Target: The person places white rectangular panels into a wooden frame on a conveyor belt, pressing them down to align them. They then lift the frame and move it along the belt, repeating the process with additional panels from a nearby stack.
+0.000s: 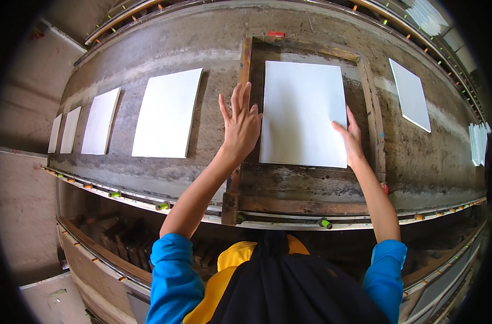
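A white rectangular board (302, 110) lies within a worn wooden frame (371, 102) on the long stained table. At its right edge, my right hand (353, 141) grips the board, thumb on the top face and fingers along the side. My left hand (240, 125) is open with fingers spread, over the frame's left bar. Its thumb comes close to the board's left edge; whether it touches I cannot tell. A soft shadow falls across the left part of the board.
Left of the frame, several similar white boards (167, 113) lie in a row on the table (219, 70). Another board (410, 94) is to the right. A rail with green and orange pegs (325, 223) runs along the near edge. A small red object (276, 34) sits beyond the frame.
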